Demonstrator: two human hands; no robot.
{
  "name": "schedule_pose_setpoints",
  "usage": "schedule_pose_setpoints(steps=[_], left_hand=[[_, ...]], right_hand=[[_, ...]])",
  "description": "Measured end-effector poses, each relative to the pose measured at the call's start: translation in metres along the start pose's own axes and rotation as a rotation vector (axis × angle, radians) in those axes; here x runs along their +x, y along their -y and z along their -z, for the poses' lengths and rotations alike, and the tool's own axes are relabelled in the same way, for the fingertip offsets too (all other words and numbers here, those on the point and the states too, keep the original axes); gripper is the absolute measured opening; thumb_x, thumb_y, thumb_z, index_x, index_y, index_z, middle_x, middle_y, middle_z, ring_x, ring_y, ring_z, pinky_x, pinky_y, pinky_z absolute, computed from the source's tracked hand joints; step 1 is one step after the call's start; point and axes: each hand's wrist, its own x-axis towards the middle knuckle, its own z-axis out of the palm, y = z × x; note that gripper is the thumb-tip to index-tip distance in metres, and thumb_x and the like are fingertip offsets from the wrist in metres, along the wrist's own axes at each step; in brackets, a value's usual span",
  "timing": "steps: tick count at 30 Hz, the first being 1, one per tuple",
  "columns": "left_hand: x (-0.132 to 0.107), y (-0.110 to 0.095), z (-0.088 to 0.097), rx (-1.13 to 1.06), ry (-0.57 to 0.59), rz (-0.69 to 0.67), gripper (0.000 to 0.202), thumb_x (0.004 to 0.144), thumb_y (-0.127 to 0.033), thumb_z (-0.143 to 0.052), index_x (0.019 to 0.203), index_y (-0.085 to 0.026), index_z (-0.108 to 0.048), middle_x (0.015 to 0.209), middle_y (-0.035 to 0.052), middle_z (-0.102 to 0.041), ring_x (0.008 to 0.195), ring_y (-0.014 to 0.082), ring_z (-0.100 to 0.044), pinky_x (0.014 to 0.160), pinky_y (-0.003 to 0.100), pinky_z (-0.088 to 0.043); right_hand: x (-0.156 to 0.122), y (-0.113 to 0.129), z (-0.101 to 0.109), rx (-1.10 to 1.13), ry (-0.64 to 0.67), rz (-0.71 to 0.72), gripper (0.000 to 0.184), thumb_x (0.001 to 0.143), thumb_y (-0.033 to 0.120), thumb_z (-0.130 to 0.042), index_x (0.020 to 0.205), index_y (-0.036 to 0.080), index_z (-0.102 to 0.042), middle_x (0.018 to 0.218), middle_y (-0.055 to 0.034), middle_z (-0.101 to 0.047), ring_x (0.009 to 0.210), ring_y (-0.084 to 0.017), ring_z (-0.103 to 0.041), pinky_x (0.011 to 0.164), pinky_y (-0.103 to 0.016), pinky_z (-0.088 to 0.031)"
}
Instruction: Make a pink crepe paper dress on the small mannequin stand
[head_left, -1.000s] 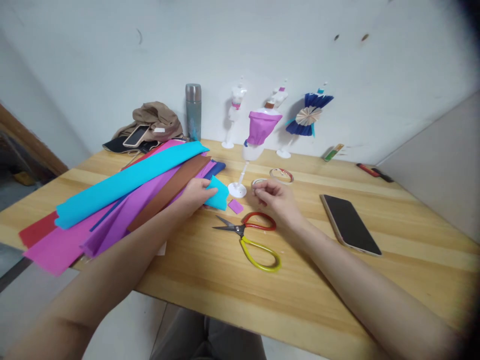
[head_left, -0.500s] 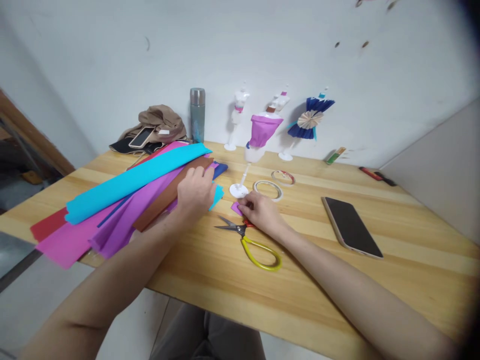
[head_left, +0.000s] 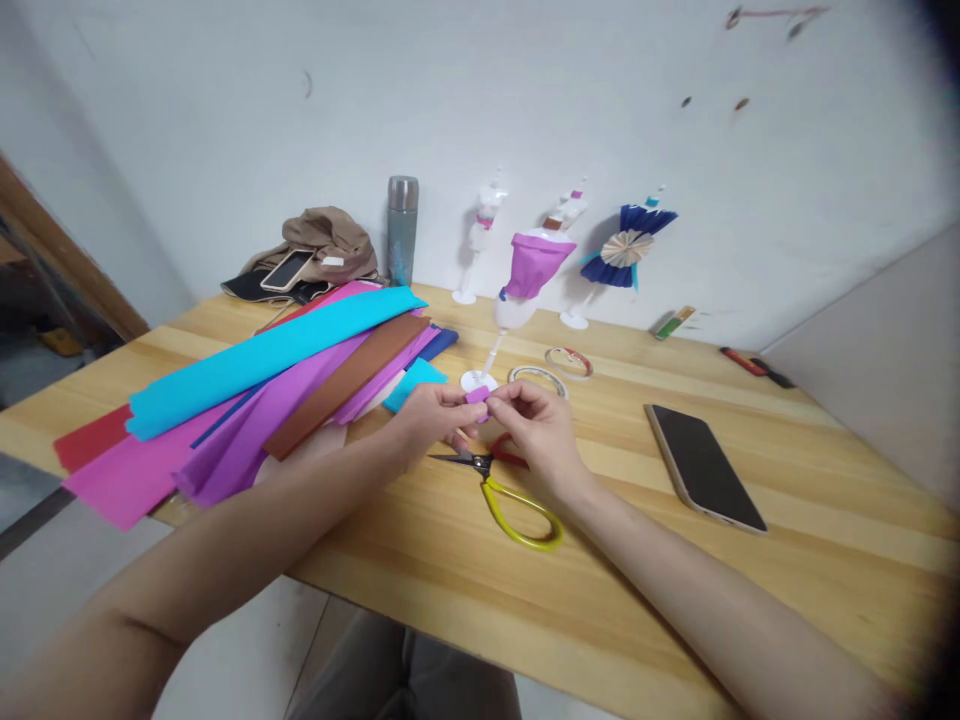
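Note:
Both my hands meet above the wooden table (head_left: pixel 615 560), pinching a small purple paper piece (head_left: pixel 478 396) between them. My left hand (head_left: pixel 431 420) grips its left side and my right hand (head_left: pixel 534 425) grips its right side. Just below them lie scissors (head_left: pixel 510 490) with one red and one yellow handle. A small cyan paper piece (head_left: pixel 412 382) lies to the left, beside a stack of long crepe paper sheets (head_left: pixel 277 385) in cyan, brown, purple, pink and red. Behind my hands stands a white mannequin stand with a purple paper dress (head_left: pixel 525 275).
Two tape rolls (head_left: pixel 555 368) lie behind my right hand. A dark phone (head_left: pixel 703 465) lies face up on the right. At the back stand a grey flask (head_left: pixel 402 230), two more mannequin stands (head_left: pixel 619 245), a brown cloth bundle with a phone (head_left: pixel 311 255) and small pens near the wall.
My left hand left the paper stack and came to the middle. My right hand lifted the small purple piece off the table, and both hands now pinch it.

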Motion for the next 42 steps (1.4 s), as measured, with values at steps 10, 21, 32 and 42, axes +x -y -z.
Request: schedule_pose_setpoints(steps=[10,21,32,42], left_hand=[[-0.001,-0.008,0.003,0.324,-0.045,-0.139,0.023,0.077,-0.010,-0.070,0.055,-0.014,-0.065,0.047,-0.0045,-0.058,0.047,0.0065,-0.052,0.048,0.015,-0.040],[0.005,-0.001,0.006,0.177,0.044,-0.085,0.019,0.077,-0.017,-0.076,0.062,-0.014,-0.063,0.050,-0.0024,-0.063,0.046,0.0077,-0.059,0.047,0.015,-0.046],[0.006,0.005,0.007,0.264,0.079,-0.140,0.017,0.072,-0.019,-0.076,0.062,-0.015,-0.063,0.051,-0.0031,-0.062,0.049,0.0084,-0.060,0.048,0.016,-0.048],[0.007,0.012,0.007,0.262,0.067,-0.211,0.012,0.070,-0.021,-0.072,0.066,-0.015,-0.063,0.058,-0.0031,-0.062,0.054,0.0084,-0.056,0.051,0.018,-0.044]], right_hand=[[-0.006,0.004,0.001,0.106,0.127,-0.152,0.024,0.075,0.043,-0.083,0.077,0.021,-0.071,0.066,0.0004,-0.065,0.057,-0.014,-0.053,0.051,-0.026,-0.038],[-0.007,0.004,0.000,0.190,0.102,-0.219,0.032,0.070,0.045,-0.087,0.070,0.021,-0.065,0.054,0.0034,-0.057,0.047,-0.010,-0.043,0.045,-0.024,-0.030],[-0.006,0.008,0.003,0.117,0.171,-0.161,0.029,0.071,0.045,-0.085,0.078,0.022,-0.069,0.062,0.0021,-0.062,0.052,-0.012,-0.049,0.048,-0.025,-0.033],[-0.001,0.003,0.006,0.071,0.207,-0.176,0.034,0.067,0.048,-0.088,0.067,0.021,-0.066,0.053,0.0014,-0.061,0.047,-0.011,-0.046,0.047,-0.026,-0.032]])
